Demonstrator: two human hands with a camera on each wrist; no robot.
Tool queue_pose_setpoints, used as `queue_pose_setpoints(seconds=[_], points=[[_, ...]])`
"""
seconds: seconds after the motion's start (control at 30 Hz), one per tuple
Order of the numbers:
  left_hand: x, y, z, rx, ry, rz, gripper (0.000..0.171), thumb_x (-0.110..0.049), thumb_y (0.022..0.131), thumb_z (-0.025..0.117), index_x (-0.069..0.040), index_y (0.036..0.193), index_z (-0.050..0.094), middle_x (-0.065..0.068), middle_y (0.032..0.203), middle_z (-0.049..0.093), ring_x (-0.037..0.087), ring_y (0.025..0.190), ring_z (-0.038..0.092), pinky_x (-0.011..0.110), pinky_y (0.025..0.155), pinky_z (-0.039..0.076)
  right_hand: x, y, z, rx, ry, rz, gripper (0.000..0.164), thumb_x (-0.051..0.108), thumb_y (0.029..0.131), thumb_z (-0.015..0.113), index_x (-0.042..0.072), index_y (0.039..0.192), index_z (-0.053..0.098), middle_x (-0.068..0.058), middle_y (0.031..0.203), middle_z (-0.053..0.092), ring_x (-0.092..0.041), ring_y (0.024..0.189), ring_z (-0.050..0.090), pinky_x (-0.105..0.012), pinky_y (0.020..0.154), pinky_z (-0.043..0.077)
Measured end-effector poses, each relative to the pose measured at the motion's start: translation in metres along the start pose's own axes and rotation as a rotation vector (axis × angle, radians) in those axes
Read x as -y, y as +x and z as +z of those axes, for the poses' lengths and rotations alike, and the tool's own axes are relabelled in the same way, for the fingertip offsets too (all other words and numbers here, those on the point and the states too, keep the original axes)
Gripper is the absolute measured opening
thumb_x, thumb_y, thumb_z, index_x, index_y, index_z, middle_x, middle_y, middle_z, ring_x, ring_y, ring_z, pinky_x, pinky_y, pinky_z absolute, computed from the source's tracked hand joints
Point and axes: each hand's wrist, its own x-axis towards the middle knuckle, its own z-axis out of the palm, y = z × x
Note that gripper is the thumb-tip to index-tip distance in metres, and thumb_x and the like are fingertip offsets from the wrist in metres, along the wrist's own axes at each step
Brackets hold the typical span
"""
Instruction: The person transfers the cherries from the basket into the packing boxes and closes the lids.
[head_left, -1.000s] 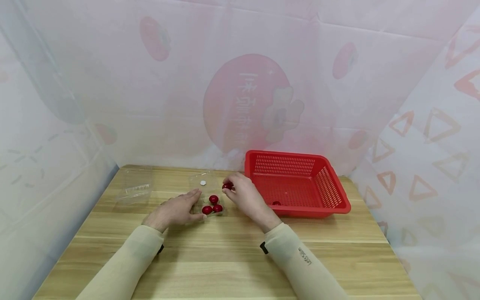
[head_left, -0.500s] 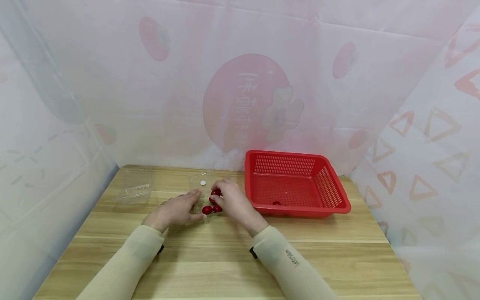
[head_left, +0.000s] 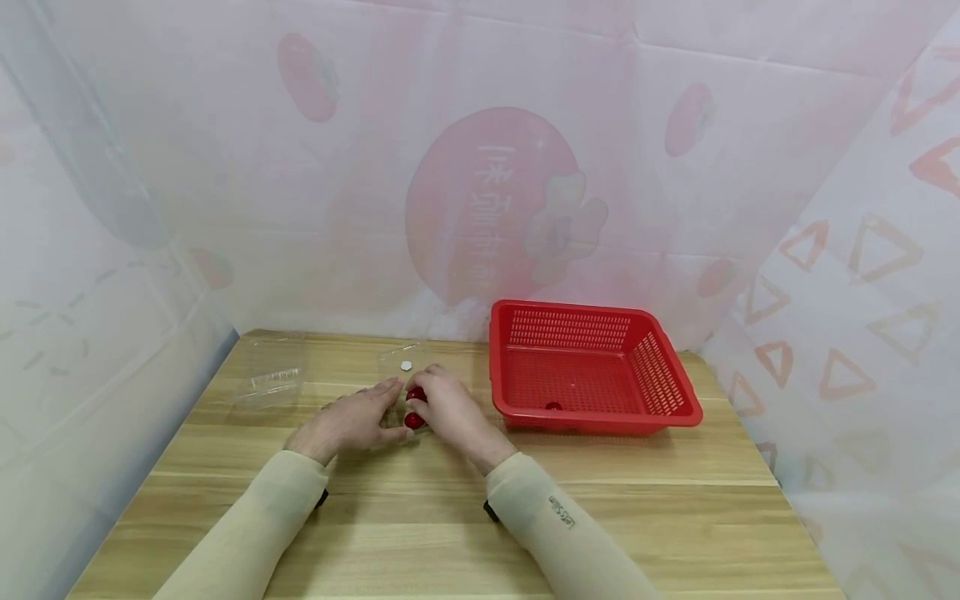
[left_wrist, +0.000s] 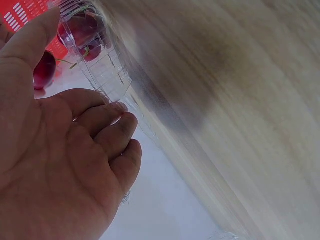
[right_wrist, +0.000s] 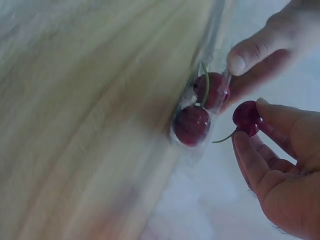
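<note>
A small clear plastic box with its lid folded back lies on the table between the hands. My left hand holds the box at its left end, thumb at the front corner and bent fingers towards the back. Dark red cherries sit inside; two, one cherry in front of another cherry, show in the right wrist view. Just over the box, my right hand pinches a cherry between thumb and fingertips, its green stem hanging free. In the head view this hand hides part of the box.
A red perforated basket stands to the right with a cherry on its floor. Another clear plastic container stands at the back left of the wooden table. A white round sticker marks the folded lid.
My right hand has moved left with its cherry, from beside the basket to over the box, now covering some of the box's cherries. The left hand has stayed put.
</note>
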Motion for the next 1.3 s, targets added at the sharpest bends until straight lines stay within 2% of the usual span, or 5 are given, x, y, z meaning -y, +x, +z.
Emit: queue_pose_setpoints(seconds=[0.53,0.93,1.0,1.17,1.3], points=[[-0.003,0.002,0.000,-0.023,-0.013,0.016,0.097,-0.054,0.109,0.082,-0.007,0.183,0.040,0.029,0.188,0.040,0.061,0.166,0.050,0.079,0.133,0.048,0.000,0.000,0.009,0.023,0.000,-0.006,0.028,0.015,0.110,0.085,0.010,0.138,0.083,-0.007,0.132,0.083,-0.016,0.120,0.078,-0.027,0.108,0.068],[-0.001,-0.002,-0.002,0.009,0.006,-0.016,0.102,-0.055,0.111,0.080,0.004,0.181,0.036,0.030,0.189,0.037,0.059,0.170,0.045,0.075,0.139,0.043,-0.003,-0.010,-0.003,0.045,-0.010,0.035,0.037,0.019,0.112,0.084,0.009,0.147,0.078,-0.008,0.147,0.079,-0.023,0.134,0.077,-0.039,0.120,0.066],[0.015,0.004,0.006,-0.010,-0.006,0.029,0.103,-0.059,0.109,0.080,0.002,0.181,0.037,0.027,0.189,0.039,0.055,0.171,0.046,0.071,0.141,0.043,-0.003,-0.014,-0.004,0.050,-0.018,0.022,0.038,0.021,0.112,0.084,0.009,0.146,0.078,-0.009,0.147,0.079,-0.023,0.134,0.077,-0.039,0.121,0.065],[0.019,-0.002,0.003,-0.043,-0.032,0.084,0.086,-0.055,0.103,0.090,-0.004,0.165,0.058,0.021,0.163,0.071,0.045,0.151,0.069,0.067,0.128,0.058,-0.004,-0.027,-0.006,0.089,-0.055,0.000,0.044,0.029,0.112,0.085,0.009,0.150,0.076,-0.007,0.149,0.078,-0.023,0.137,0.075,-0.038,0.121,0.065],[0.002,-0.018,-0.009,-0.033,-0.015,0.049,0.070,-0.045,0.102,0.094,-0.006,0.152,0.065,0.019,0.148,0.077,0.042,0.136,0.076,0.068,0.118,0.064,-0.006,-0.034,-0.007,0.129,-0.085,-0.005,0.049,0.032,0.108,0.089,0.009,0.150,0.074,-0.006,0.150,0.078,-0.022,0.137,0.075,-0.036,0.121,0.065]])
